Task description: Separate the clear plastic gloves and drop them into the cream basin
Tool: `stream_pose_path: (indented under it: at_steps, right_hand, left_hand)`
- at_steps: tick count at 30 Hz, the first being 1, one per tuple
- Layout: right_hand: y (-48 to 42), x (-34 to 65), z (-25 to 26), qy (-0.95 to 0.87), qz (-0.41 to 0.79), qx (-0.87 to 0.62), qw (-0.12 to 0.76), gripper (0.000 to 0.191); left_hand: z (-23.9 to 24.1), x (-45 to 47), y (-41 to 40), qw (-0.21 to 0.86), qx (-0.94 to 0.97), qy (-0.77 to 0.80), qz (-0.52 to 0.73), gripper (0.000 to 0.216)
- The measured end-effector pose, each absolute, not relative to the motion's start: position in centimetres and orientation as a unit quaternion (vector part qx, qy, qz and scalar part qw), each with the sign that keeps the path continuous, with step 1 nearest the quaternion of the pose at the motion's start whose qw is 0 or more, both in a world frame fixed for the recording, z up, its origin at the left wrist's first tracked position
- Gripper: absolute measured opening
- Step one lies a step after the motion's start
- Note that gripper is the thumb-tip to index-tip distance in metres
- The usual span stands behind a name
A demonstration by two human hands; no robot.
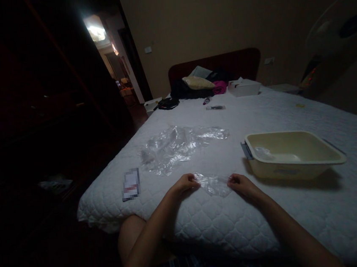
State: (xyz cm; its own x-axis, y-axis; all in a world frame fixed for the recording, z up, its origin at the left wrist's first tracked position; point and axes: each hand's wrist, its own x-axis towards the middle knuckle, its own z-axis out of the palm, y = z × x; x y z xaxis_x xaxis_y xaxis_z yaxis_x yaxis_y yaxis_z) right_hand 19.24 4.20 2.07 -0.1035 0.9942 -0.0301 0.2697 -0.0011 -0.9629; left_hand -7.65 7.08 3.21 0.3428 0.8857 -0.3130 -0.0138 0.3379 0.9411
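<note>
My left hand point(183, 183) and my right hand point(239, 183) rest on the near edge of a white quilted bed point(226, 226). Each pinches one end of a small clear plastic bag point(214, 184) stretched flat between them. Both hands have their fingers closed on the bag. A heap of crumpled clear plastic bags point(175, 146) lies on the bed beyond my left hand. A cream plastic basin point(292, 155) stands to the right of my right hand, with a bit of clear plastic inside it.
A small printed packet point(130, 184) lies near the bed's left edge. Pillows, dark clothes, a pink cloth point(220, 87) and a white box point(244, 87) sit by the headboard. A fan point(338, 31) stands at right. The room's left side is dark.
</note>
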Motion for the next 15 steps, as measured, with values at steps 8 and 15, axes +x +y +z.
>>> stream_pose_path:
  at_steps: [8, 15]
  right_hand:
    - [3.9, 19.1, 3.1, -0.557, 0.499, -0.542, 0.384, 0.037]
    - [4.1, 19.4, 2.4, -0.56, 0.465, -0.551, 0.407, 0.037]
  left_hand:
    - [3.9, -7.7, 6.7, 0.688, 0.458, 0.467, 0.315, 0.038]
    - [4.1, -7.9, 8.2, 0.666, 0.448, 0.516, 0.301, 0.044]
